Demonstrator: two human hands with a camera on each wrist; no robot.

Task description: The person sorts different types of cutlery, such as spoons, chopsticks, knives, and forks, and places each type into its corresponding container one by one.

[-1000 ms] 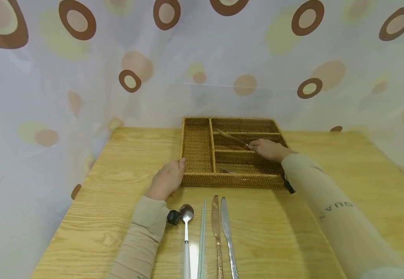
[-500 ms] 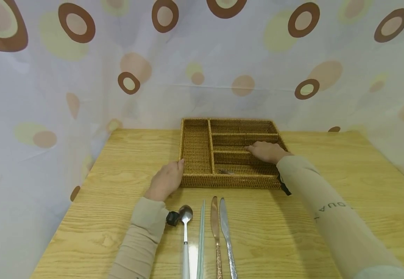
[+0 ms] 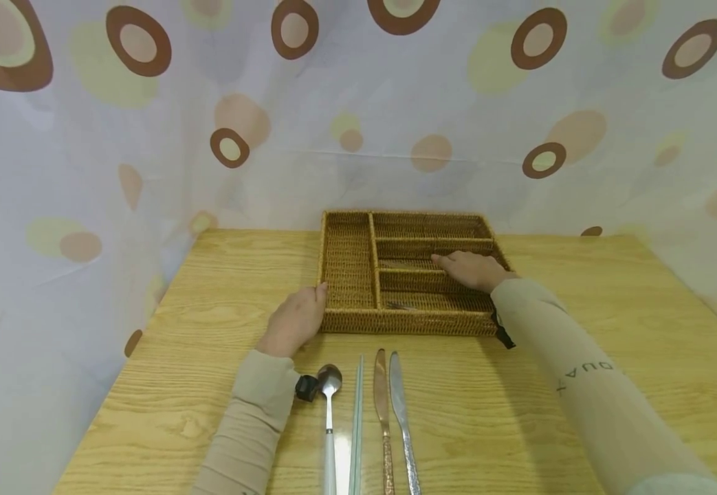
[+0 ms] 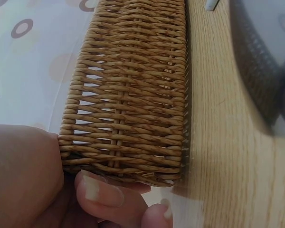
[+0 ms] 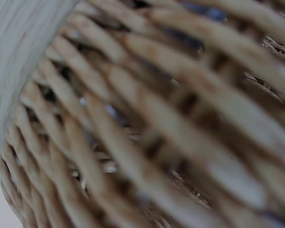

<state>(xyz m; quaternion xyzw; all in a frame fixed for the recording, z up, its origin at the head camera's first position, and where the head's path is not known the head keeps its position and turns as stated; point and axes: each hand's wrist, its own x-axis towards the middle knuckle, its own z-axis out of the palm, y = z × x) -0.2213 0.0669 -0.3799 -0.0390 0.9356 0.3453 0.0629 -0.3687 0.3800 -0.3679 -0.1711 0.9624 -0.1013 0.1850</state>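
Brown woven wicker tray (image 3: 407,322) is sitting toward the back of the pale wooden desk (image 3: 228,289), and I'm seeing the left grip (image 3: 294,322) closing round its near-left corner, presumably for steadiness. The right grip (image 3: 469,269) is hovering at the middle right-hand compartment, beside a thin blade-like piece (image 3: 395,264); whether it's holding anything, I cannot tell. White-handled metal spoon (image 3: 329,426), pale green chopsticks (image 3: 357,426), copper-coloured knife (image 3: 385,419) and silver knife (image 3: 403,416) are lying apart, seemingly for easy picking.

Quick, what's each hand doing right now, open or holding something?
Left hand: closed, holding the tray by its near left corner.
Right hand: cannot be told; its fingertips and any grip are hidden.
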